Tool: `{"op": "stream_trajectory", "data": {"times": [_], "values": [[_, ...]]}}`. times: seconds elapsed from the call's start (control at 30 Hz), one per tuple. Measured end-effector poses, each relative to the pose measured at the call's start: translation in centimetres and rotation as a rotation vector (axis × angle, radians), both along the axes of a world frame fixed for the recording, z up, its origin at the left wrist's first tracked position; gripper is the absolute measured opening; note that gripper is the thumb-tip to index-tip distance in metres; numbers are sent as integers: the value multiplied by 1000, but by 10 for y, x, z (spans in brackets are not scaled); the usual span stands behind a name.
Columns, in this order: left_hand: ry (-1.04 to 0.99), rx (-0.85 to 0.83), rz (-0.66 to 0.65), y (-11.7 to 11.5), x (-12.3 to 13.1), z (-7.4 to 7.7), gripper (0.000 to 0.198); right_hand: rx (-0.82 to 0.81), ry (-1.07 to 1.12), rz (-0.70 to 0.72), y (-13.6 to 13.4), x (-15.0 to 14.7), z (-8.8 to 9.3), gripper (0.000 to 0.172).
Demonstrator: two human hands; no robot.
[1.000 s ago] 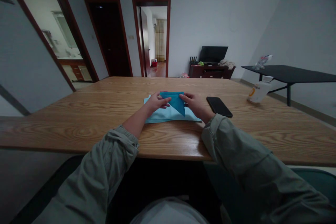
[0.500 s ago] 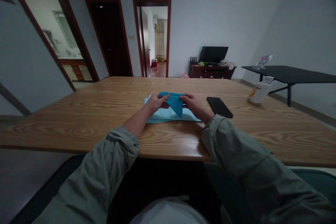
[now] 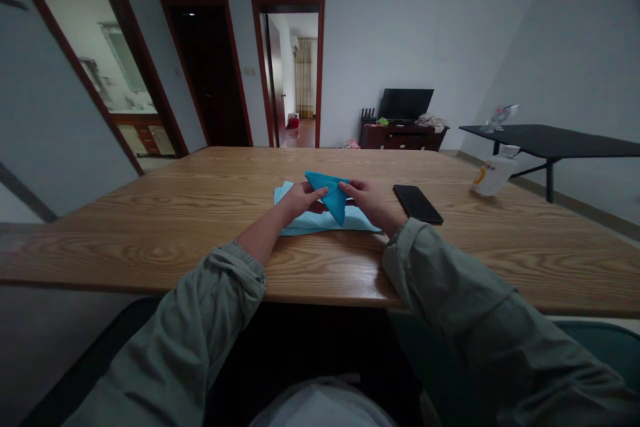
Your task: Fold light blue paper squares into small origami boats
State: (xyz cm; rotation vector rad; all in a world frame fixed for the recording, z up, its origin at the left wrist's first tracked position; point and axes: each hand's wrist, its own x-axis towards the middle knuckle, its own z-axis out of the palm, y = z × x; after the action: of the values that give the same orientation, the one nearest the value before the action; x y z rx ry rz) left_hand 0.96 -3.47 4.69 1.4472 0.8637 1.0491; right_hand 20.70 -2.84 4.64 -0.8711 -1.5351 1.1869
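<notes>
A small folded triangle of bright blue paper (image 3: 334,199) is held up between my two hands, its point hanging down. My left hand (image 3: 303,199) pinches its left side, thumb on the front face and fingers behind. At the upper right corner, my right hand (image 3: 367,199) grips it between thumb and fingers. Beneath both hands lie light blue sheets (image 3: 313,223), flat and overlapping on the wooden table. Whether the triangle is paper or thin cloth is hard to tell for certain.
A black phone (image 3: 418,204) lies right of my right hand on the wooden table (image 3: 200,213). Farther right stands a white bottle (image 3: 494,173). Beyond are a black table (image 3: 560,141) and a television (image 3: 406,104) on a low cabinet.
My left thumb has slid down and inward on the triangle, baring its upper left corner. The triangle now tilts a little more. My right hand has barely moved.
</notes>
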Motion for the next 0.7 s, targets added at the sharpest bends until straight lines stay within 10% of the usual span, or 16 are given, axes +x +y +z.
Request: {"op": "stream_trajectory", "data": {"times": [0.7], "values": [[70, 87, 63, 4, 2, 0, 45, 173, -235, -171, 1, -1, -1, 31]]}}
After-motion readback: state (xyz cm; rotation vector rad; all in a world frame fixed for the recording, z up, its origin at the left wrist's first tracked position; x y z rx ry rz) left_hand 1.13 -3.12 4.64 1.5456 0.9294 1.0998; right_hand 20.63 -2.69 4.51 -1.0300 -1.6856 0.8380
